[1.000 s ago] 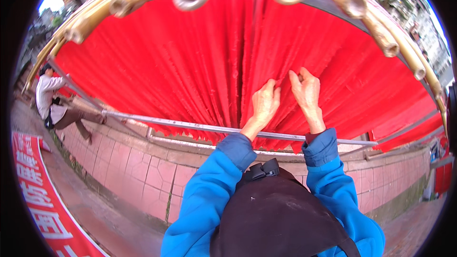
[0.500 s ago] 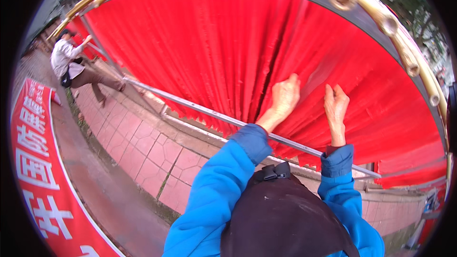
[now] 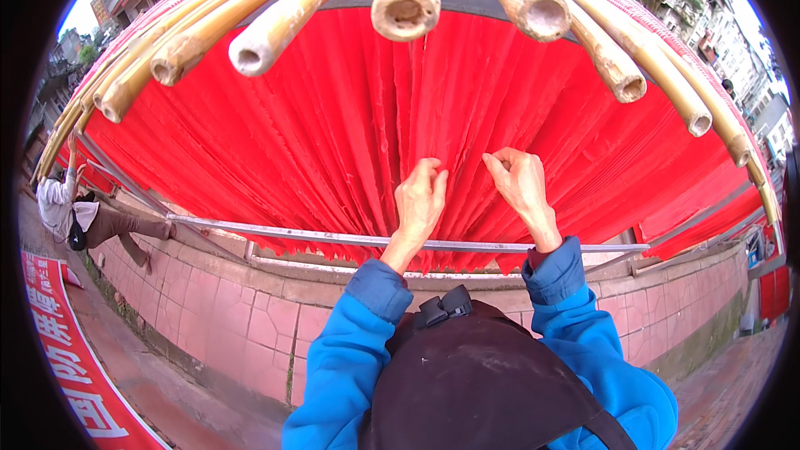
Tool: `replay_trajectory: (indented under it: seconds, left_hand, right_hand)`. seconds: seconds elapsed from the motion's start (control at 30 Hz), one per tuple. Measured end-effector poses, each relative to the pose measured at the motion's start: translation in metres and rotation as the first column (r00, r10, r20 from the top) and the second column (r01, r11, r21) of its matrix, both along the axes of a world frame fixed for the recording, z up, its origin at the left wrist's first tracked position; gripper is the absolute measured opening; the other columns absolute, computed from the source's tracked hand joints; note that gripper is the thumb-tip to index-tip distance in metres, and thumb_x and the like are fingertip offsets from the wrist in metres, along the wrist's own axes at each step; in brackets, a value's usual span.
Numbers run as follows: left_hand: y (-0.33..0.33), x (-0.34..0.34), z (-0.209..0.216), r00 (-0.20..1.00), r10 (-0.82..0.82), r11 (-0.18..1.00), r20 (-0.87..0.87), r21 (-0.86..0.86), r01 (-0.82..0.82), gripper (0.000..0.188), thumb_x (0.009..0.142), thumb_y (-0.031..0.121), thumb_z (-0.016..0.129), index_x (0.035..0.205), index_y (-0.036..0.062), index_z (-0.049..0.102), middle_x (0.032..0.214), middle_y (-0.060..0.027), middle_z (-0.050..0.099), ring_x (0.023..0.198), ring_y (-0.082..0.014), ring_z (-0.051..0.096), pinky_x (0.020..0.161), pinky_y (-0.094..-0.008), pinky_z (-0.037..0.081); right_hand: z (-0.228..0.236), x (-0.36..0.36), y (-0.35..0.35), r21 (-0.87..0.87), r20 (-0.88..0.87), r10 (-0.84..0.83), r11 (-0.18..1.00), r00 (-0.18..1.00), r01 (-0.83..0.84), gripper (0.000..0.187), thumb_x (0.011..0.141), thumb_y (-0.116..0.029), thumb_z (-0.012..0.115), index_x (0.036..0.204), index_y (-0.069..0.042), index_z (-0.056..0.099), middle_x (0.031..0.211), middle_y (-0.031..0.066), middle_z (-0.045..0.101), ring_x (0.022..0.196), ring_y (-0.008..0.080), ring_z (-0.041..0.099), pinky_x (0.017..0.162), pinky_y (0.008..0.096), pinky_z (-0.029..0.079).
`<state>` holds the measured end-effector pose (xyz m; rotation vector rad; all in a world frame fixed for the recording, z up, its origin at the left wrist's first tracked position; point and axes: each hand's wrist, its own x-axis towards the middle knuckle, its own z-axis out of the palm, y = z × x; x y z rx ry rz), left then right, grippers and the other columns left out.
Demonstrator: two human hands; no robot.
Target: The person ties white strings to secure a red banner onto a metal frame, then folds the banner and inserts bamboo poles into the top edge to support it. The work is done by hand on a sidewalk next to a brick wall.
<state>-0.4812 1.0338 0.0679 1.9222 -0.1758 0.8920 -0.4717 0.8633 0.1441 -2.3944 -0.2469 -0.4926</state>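
Long red sheets (image 3: 333, 117) hang in dense folds in front of me; I cannot tell whether they are cloth or paper. My left hand (image 3: 419, 200) is before the middle folds, fingers curled in with the thumb against them. Close by on its right, my right hand (image 3: 523, 185) is bent at the wrist, thumb and forefinger closed toward the left hand. Red folds show between the two hands. Whether a sheet edge is caught in either hand's fingers is too fine to see. Bamboo poles (image 3: 406, 7) stick out toward me above the sheets.
A metal rail (image 3: 333, 238) runs across, low in front of the sheets. Pink paving (image 3: 242, 317) lies below. A person (image 3: 71, 208) with an arm raised stands at the far left by the frame. A red banner with white lettering (image 3: 75, 358) lies at lower left.
My view has tilted up, bringing more pole ends into sight. Both hands have curled their fingers and drawn inward before the sheets. The person at left has raised an arm toward the poles.
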Motion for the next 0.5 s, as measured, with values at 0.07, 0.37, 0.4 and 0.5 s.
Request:
replay_trajectory:
  seconds: [0.07,0.37,0.4,0.5]
  left_hand:
    - [0.009,-0.001,0.013,0.996,0.088,0.995,-0.003,-0.055,-0.088,0.021,0.08,0.003,0.069,0.098,0.0036,0.058,0.069,-0.01,0.056,0.057,-0.0273,0.059,0.052,-0.0375,0.047]
    - [0.029,0.028,0.034,0.987,0.16,0.983,0.003,0.086,-0.16,0.015,0.079,0.006,0.066,0.09,-0.0018,0.058,0.089,-0.018,0.059,0.085,-0.038,0.058,0.072,-0.045,0.047]
    - [0.035,0.029,0.031,0.987,0.16,0.984,0.024,0.071,-0.161,0.015,0.079,0.006,0.066,0.089,-0.0017,0.058,0.088,-0.0183,0.06,0.085,-0.0377,0.058,0.072,-0.0448,0.046]
    - [0.054,0.033,0.023,0.985,0.151,0.988,-0.088,-0.014,-0.153,0.012,0.081,0.007,0.064,0.088,-0.0002,0.059,0.084,-0.0187,0.062,0.082,-0.0362,0.06,0.072,-0.0443,0.046]
  right_hand:
    - [0.008,-0.009,0.019,0.216,0.139,0.122,0.965,0.983,-0.151,0.016,0.087,-0.014,0.065,0.094,0.0,0.068,0.059,0.014,0.059,0.052,0.0194,0.057,0.049,0.0323,0.044]
    - [0.015,0.025,0.037,0.135,0.054,0.036,0.99,0.998,-0.043,0.037,0.084,-0.018,0.062,0.119,-0.004,0.059,0.058,0.019,0.057,0.057,0.0361,0.061,0.055,0.0467,0.045]
    - [0.013,0.028,0.029,0.146,0.058,0.024,0.989,0.998,-0.033,0.038,0.084,-0.018,0.061,0.119,-0.004,0.059,0.058,0.0189,0.057,0.057,0.0357,0.061,0.055,0.0465,0.045]
    - [0.004,0.034,0.015,0.17,0.031,-0.011,0.985,0.999,0.005,0.039,0.084,-0.016,0.06,0.121,-0.004,0.059,0.058,0.0182,0.056,0.055,0.0345,0.06,0.054,0.0456,0.045]
